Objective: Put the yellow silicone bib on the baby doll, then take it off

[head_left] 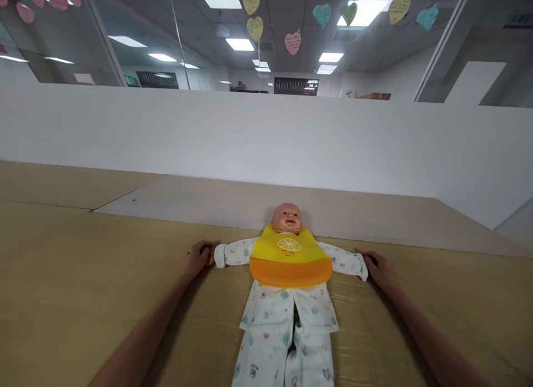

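Observation:
A baby doll (287,217) lies on its back on a tan surface (83,287), arms spread wide. It wears white patterned pyjamas (287,320) and a yellow and orange bib (289,256) with a lemon slice print. My left hand (199,257) is closed around the doll's hand at the end of the sleeve on the left. My right hand (381,270) grips the doll's other hand at the sleeve on the right. Both my forearms reach in from the bottom edge.
A grey panel (187,201) lies behind the doll's head, against a low white wall (266,137). Glass partitions with paper hearts (292,43) stuck on them rise above the wall. An office with ceiling lights shows beyond.

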`<state>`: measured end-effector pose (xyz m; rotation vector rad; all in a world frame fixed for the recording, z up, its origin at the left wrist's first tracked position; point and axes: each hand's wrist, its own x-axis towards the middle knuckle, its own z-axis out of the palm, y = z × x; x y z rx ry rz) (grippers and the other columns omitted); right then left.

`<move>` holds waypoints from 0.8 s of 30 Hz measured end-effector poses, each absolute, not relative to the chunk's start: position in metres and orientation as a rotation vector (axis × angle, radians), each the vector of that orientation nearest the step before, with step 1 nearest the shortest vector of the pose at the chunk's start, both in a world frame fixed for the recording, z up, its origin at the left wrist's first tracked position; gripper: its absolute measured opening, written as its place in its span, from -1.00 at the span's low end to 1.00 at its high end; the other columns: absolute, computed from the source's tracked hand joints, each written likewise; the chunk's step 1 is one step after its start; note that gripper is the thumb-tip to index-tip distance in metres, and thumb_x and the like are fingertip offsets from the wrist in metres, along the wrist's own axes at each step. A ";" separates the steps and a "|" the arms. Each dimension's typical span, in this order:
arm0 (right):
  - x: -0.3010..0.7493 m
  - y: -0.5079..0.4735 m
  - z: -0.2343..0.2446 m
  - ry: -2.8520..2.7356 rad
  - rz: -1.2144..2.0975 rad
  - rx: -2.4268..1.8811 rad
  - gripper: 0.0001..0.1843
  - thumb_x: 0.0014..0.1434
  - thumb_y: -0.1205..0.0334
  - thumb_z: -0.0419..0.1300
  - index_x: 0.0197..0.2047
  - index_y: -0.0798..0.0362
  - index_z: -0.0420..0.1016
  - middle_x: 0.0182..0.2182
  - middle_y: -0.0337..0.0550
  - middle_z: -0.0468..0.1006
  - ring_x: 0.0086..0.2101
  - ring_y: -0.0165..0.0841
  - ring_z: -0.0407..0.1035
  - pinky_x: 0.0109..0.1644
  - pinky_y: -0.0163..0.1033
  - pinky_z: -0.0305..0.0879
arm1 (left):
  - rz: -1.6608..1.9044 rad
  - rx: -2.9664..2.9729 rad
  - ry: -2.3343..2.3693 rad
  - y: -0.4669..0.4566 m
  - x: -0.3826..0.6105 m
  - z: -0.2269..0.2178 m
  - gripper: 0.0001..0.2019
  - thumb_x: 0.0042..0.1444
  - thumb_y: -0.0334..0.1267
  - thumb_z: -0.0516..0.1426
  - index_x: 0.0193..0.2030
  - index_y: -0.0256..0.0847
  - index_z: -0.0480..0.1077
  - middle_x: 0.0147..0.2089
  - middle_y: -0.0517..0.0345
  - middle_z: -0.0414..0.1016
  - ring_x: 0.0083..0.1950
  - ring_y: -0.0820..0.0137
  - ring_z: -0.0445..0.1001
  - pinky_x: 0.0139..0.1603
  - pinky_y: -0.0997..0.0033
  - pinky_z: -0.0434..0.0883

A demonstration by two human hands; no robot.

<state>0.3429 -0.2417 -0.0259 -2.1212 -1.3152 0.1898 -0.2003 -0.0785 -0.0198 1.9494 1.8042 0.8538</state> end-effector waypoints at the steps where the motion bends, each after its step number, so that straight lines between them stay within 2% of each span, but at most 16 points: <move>1: 0.343 -0.242 -0.026 -1.319 0.190 -2.121 -0.49 0.10 -0.02 -0.08 -0.15 0.10 0.55 -0.18 0.00 0.60 -0.18 -0.14 0.46 -0.12 -0.14 0.32 | 0.842 1.944 1.808 -0.080 -0.199 -0.017 -0.69 0.04 -0.28 -0.07 -0.24 -0.21 0.48 -0.18 0.02 0.61 -0.15 0.24 0.53 -0.08 0.26 0.42; 12: 0.342 -0.242 -0.024 -1.366 0.205 -2.110 -0.49 0.06 0.08 -0.10 -0.14 0.14 0.55 -0.19 -0.01 0.60 -0.20 -0.18 0.46 -0.08 -0.15 0.33 | 0.882 1.971 1.775 -0.082 -0.201 -0.019 -0.69 0.05 -0.27 -0.05 -0.24 -0.23 0.49 -0.18 0.02 0.62 -0.13 0.25 0.53 -0.09 0.31 0.41; 20: 0.345 -0.241 -0.029 -1.376 0.179 -2.081 -0.52 0.08 0.09 -0.09 -0.15 0.12 0.55 -0.19 -0.02 0.60 -0.19 -0.19 0.47 -0.08 -0.16 0.33 | 0.848 2.015 1.900 -0.086 -0.195 -0.025 -0.65 0.13 -0.04 -0.04 -0.25 -0.16 0.50 -0.19 0.05 0.61 -0.13 0.23 0.54 -0.15 0.35 0.40; 24: 0.348 -0.240 -0.034 -1.371 0.163 -2.095 -0.53 0.10 0.11 -0.08 -0.12 0.10 0.54 -0.17 -0.04 0.60 -0.18 -0.21 0.47 -0.10 -0.19 0.33 | 0.826 2.034 1.909 -0.089 -0.192 -0.023 -0.65 0.15 -0.08 -0.06 -0.25 -0.17 0.49 -0.20 0.03 0.61 -0.14 0.23 0.54 -0.16 0.36 0.38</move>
